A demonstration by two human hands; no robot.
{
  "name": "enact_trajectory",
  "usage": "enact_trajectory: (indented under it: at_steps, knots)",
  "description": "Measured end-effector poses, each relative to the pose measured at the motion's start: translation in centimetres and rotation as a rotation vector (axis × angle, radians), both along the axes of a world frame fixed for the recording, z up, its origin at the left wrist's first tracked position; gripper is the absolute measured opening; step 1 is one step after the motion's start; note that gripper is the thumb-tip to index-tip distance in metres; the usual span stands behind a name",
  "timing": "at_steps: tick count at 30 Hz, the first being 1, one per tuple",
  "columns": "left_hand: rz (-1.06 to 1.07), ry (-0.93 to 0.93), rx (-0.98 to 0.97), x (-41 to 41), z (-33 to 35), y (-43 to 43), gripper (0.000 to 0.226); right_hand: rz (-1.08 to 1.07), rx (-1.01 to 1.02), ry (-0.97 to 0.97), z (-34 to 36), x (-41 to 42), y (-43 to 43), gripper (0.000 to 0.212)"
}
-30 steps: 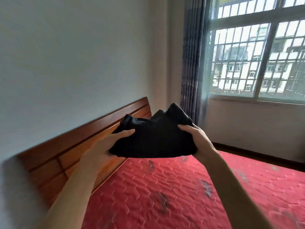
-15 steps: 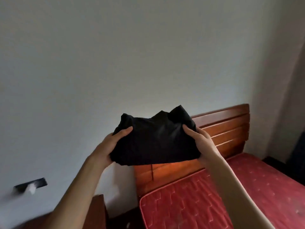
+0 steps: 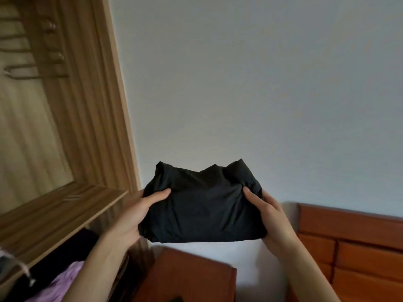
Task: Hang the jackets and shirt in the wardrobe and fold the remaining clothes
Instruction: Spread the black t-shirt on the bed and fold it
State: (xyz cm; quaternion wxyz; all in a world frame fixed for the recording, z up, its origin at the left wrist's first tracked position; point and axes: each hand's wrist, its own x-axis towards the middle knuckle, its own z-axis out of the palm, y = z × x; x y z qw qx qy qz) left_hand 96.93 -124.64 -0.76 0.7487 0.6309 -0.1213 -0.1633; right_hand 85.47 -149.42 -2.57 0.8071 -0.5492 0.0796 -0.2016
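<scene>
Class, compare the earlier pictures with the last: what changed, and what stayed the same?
The person has turned left, carrying the folded black garment past the headboard towards the wardrobe, which is now in view on the left. Nothing was taken hold of or let go. The left hand and right hand grip its sides as before, folds unchanged.

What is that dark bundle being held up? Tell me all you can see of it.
A black garment, soft matte cloth folded into a thick bundle, two corners poking up at its far edge. It is held level in the air before the wall, beside the wardrobe. The left hand grips one side, the right hand the other, thumbs on top.
</scene>
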Motion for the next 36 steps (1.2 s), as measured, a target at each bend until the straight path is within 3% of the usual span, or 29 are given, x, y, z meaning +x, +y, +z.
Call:
enact_trajectory:
  at_steps: [7,20,28,36]
  knots:
    - [0.281,0.042,-0.065,5.5,-1.9,11.9,0.044,0.233,-0.034,0.017,-1.0,11.2,10.7,0.024]
    - [0.587,0.143,-0.023,10.1,-4.6,34.5,0.038,0.501,0.012,0.111,-3.7,25.0,34.0,0.025]
    - [0.841,-0.016,0.212,12.3,-7.8,42.6,0.043,0.676,-0.021,0.213,-7.4,32.8,44.6,0.026]
    - [1.384,-0.097,0.536,17.1,-12.7,50.0,0.050,0.875,-0.267,0.263,-11.4,44.1,56.2,0.022]
